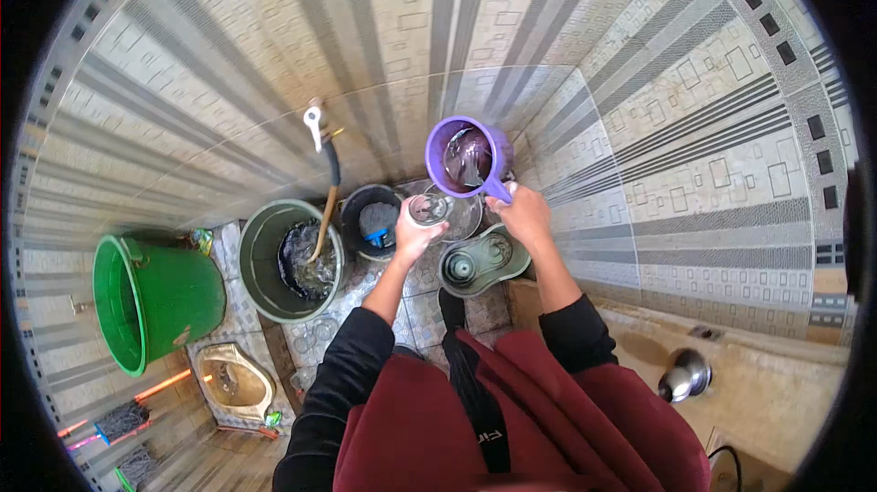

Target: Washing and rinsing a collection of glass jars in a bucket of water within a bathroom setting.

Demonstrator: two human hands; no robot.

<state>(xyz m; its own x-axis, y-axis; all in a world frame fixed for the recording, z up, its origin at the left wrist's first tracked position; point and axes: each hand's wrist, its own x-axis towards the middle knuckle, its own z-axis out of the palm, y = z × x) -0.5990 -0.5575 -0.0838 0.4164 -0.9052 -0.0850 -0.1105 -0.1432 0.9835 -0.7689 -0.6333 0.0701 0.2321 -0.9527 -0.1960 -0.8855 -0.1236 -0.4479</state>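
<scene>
My right hand (524, 214) grips the handle of a purple plastic dipper (504, 149) that has water in it. My left hand (416, 235) holds a clear glass (428, 209), its mouth facing up, just left of and below the dipper. Under both lies a round clear dish or lid (462, 218), partly hidden. A grey-green oblong plastic tub (515, 264) with round items inside rests on the floor below my right hand. Beside my left hand is a black bucket (353, 218) containing a dark mesh-like item and something blue.
A hose (329, 211) runs from a wall tap (313, 123) into a large grey-green bucket (250, 266) of water. Further left are a green bucket (178, 293), a squat toilet (267, 382) and brushes (125, 421). Metal bowls (687, 375) sit on a ledge at right.
</scene>
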